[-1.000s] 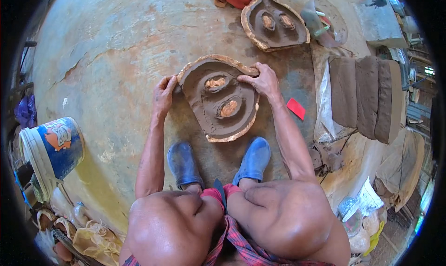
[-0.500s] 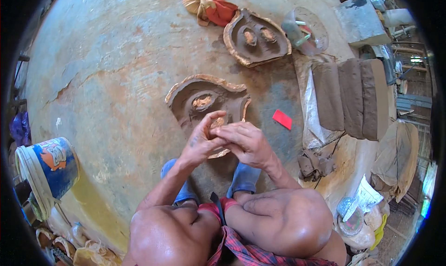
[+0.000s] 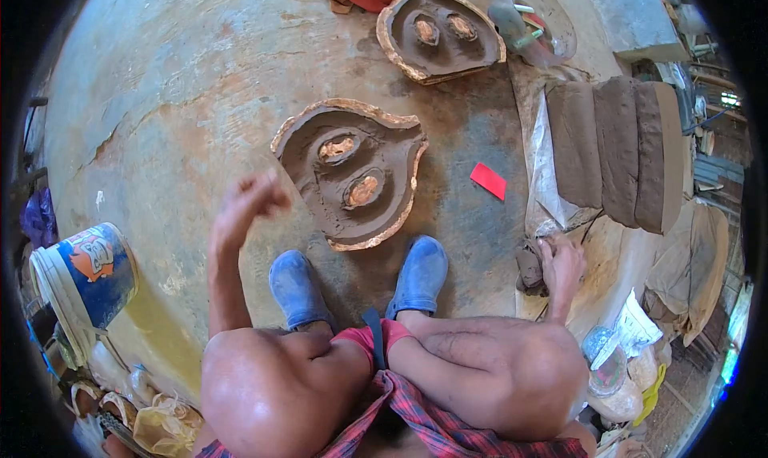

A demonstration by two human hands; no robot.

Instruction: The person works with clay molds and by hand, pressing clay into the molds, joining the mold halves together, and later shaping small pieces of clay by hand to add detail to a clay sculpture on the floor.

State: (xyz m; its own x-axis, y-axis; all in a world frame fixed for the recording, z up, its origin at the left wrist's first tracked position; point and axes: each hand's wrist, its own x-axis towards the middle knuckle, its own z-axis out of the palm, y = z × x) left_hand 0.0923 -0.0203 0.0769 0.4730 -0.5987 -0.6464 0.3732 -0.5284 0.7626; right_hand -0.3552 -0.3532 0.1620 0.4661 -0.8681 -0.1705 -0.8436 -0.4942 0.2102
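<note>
At right, the right hand (image 3: 562,264), now parted from the left hand (image 3: 250,206), half-curls at a clay lump (image 3: 529,266), grip not determinable, while the left, blurred, bent and apparently empty, leaves the clay-lined mould (image 3: 382,158) at centre untouched.

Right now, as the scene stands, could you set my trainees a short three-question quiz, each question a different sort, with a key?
1. Which is nearest the right-hand grip?
A) the blue-and-white plastic bucket
B) the lumpy, grey-brown clay scraps
C) the purple plastic bag
2. True or false: the flat, red, four-sided piece lies on the worn floor, right of the nearer shallow, clay-lined tray.
3. How many orange-brown ovals stand inside that tray?
Key: 1 B; 2 true; 3 two.
</note>
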